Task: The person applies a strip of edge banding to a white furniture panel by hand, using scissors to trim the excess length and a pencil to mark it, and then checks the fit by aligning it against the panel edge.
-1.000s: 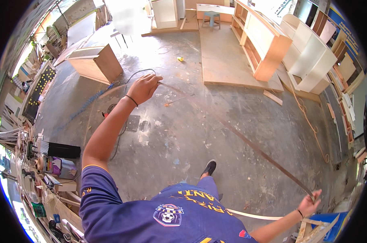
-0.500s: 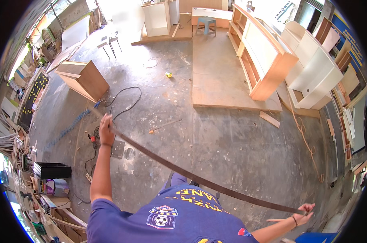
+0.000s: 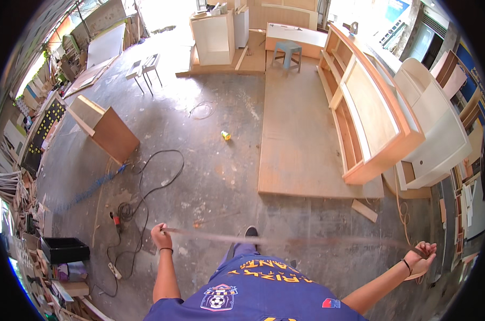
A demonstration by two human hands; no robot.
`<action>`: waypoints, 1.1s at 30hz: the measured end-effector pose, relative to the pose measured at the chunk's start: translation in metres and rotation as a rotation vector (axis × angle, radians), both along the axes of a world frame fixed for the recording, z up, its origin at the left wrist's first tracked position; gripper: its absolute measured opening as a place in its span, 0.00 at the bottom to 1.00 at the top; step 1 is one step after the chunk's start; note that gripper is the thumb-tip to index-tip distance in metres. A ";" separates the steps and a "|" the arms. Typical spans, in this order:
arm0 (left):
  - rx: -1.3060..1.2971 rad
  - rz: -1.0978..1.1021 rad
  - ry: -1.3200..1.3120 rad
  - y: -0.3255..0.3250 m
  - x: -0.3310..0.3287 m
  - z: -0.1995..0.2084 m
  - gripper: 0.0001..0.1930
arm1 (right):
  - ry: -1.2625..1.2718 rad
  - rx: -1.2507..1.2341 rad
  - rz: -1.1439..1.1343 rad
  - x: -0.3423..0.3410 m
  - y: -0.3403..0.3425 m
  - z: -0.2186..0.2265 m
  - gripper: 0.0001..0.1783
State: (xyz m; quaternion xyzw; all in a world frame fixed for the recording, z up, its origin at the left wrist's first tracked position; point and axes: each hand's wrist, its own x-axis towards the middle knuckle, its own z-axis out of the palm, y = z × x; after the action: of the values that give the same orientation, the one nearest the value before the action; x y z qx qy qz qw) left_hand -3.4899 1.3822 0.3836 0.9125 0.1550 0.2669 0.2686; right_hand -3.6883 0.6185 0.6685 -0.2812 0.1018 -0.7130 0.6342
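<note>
A long, thin, flexible brown strip point(image 3: 338, 241) stretches across in front of my body, blurred by motion along its middle. My left hand point(image 3: 161, 238) is closed on its left end. At the far right, my right hand point(image 3: 423, 258) grips the other end, the fingers curled round it. The strip runs nearly level between both hands, above the concrete floor point(image 3: 215, 176). Below it one of my shoes point(image 3: 251, 231) shows.
A brown wooden box point(image 3: 114, 134) stands left, near a black cable point(image 3: 181, 166) and a blue coiled hose point(image 3: 87, 187). On the right a long wooden shelf unit point(image 3: 376, 107) rests on a low board platform point(image 3: 290, 160). A black crate point(image 3: 66, 250) sits lower left.
My left hand has come down and slightly right, bringing the strip from a steep slant to nearly level. My right hand has risen a little and shifted right. The view has moved forward.
</note>
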 end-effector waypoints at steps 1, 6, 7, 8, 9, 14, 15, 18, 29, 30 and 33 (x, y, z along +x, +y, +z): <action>-0.021 -0.033 0.026 -0.020 0.033 0.010 0.05 | 0.005 0.027 -0.077 0.036 0.003 0.018 0.16; -0.022 -0.172 -0.029 -0.106 0.176 0.039 0.05 | 0.055 -0.167 -0.195 0.139 -0.010 0.029 0.17; -0.084 -0.193 -0.016 -0.127 0.209 0.037 0.05 | 0.074 -0.186 -0.221 0.150 -0.022 0.021 0.18; -0.144 -0.213 0.005 -0.148 0.237 0.035 0.05 | 0.090 -0.127 -0.277 0.165 -0.031 0.017 0.18; -0.156 -0.226 0.014 -0.172 0.265 0.036 0.05 | 0.112 -0.068 -0.333 0.185 -0.039 0.019 0.18; -0.127 -0.315 0.171 -0.253 0.395 0.039 0.10 | 0.003 -0.070 -0.322 0.330 -0.028 0.041 0.16; -0.135 -0.304 0.249 -0.269 0.423 0.041 0.10 | -0.025 -0.102 -0.323 0.354 -0.043 0.044 0.17; -0.157 -0.291 0.407 -0.292 0.480 0.050 0.11 | -0.068 -0.158 -0.327 0.427 -0.087 0.058 0.17; -0.156 -0.138 0.516 -0.333 0.644 0.109 0.15 | 0.064 -0.227 -0.292 0.707 -0.146 0.102 0.20; -0.172 -0.140 0.497 -0.337 0.659 0.102 0.15 | 0.076 -0.226 -0.296 0.734 -0.144 0.099 0.20; -0.225 -0.154 0.493 -0.357 0.713 0.076 0.17 | 0.124 -0.220 -0.376 0.802 -0.148 0.093 0.21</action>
State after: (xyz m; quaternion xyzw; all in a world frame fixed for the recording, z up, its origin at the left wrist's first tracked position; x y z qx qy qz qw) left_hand -2.7768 1.0247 0.4596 0.9235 0.1743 -0.0033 0.3417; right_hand -2.8862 0.4701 0.7613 -0.3682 0.1128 -0.8067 0.4482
